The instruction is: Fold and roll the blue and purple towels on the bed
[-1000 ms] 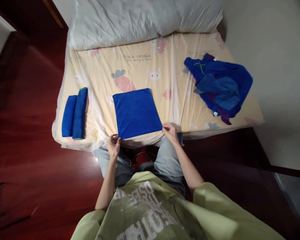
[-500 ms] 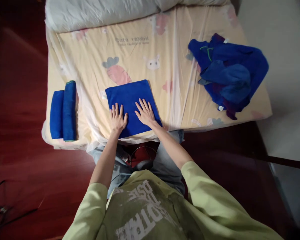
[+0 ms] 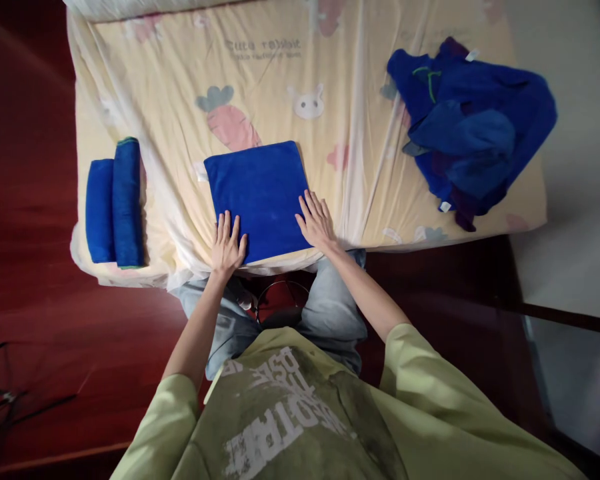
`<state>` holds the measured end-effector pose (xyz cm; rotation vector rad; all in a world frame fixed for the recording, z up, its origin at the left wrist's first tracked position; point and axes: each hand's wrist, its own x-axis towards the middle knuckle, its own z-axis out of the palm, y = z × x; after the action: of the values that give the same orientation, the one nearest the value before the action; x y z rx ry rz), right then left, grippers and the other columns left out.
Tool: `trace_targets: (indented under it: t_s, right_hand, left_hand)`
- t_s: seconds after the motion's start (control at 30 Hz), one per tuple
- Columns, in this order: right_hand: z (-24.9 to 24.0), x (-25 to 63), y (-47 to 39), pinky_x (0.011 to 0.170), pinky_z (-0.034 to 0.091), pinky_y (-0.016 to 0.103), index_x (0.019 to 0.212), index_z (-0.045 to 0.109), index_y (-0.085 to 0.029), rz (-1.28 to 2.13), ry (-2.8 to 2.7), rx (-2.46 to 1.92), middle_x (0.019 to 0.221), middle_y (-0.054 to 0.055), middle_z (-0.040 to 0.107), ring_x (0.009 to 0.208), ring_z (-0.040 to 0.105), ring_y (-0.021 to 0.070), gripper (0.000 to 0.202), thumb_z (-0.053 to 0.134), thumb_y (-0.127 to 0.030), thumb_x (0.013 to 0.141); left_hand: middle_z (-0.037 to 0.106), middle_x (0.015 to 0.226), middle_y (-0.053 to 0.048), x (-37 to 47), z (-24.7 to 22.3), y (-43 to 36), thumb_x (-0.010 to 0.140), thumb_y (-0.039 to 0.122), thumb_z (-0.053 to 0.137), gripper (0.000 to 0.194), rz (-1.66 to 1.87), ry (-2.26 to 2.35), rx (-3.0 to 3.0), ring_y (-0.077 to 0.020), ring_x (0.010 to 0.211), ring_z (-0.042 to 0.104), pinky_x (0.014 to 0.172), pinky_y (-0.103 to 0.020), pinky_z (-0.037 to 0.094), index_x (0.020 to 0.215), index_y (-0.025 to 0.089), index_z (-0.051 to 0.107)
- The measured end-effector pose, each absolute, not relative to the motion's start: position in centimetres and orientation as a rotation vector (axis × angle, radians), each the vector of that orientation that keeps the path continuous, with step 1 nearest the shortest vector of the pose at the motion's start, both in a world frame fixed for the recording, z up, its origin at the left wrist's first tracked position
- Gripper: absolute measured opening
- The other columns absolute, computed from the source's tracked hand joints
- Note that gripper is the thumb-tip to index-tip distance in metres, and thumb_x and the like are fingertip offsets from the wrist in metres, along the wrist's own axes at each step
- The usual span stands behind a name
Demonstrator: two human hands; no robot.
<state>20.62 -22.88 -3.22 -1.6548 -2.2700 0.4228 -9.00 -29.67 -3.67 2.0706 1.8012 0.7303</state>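
Pressing flat, the left hand (image 3: 227, 241) and right hand (image 3: 317, 223) lie open-palmed on the folded blue towel (image 3: 257, 195) at lower centre; uneven pushing could skew its edges or slide it off the bed (image 3: 370, 167).

One head-worn camera looks steeply down from close above the bed (image 3: 290, 73) edge, taking in the person's chest and arms.

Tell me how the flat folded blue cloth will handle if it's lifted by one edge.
The folded cloth would probably droop and unfold: it looks soft, like the crumpled pile. It is likely light, lying thin under the left hand and right hand. It is unlikely to slide, given its fuzzy surface.
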Motion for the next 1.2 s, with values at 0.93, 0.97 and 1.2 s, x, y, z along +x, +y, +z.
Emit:
trace_targets:
  t_s: [0.93, 0.97, 1.2]
  right_hand:
    - [-7.3, 30.5, -26.2, 0.107, 0.058, 0.061, 0.117, 0.072, -0.025, 0.656, -2.398, -0.932, 0.139, 0.006, 0.073, 0.132, 0.067, 0.0314, 0.04, 0.053, -0.013, 0.083]
    - [-7.4, 30.5, -26.3, 0.108, 0.058, 0.061, 0.118, 0.073, -0.025, 0.673, -2.39, -0.975, 0.137, 0.006, 0.074, 0.131, 0.068, 0.0309, 0.041, 0.053, -0.014, 0.085]
    - [-6.1, 29.5, -26.3, 0.111, 0.056, 0.064, 0.124, 0.077, -0.027, 0.762, -2.344, -1.153, 0.129, 0.006, 0.078, 0.128, 0.07, 0.0315, 0.041, 0.054, -0.02, 0.091]
  left_hand:
    - [0.077, 0.126, -0.008, -14.7, -7.9, -35.0, 0.093, 0.05, 0.063, 0.036, 0.856, 1.449, 2.108, -0.0331, 0.125, 0.067, 0.109, -0.059, 0.049, 0.118, 0.028, 0.076]
    - [0.077, 0.126, -0.008, -14.7, -7.9, -35.0, 0.093, 0.051, 0.061, 0.036, 0.869, 1.459, 2.082, -0.0325, 0.125, 0.067, 0.11, -0.058, 0.05, 0.118, 0.028, 0.075]
    - [0.078, 0.122, -0.008, -14.4, -7.1, -35.0, 0.095, 0.065, 0.051, 0.048, 0.826, 1.55, 1.949, -0.0309, 0.124, 0.068, 0.112, -0.057, 0.051, 0.114, 0.028, 0.076]
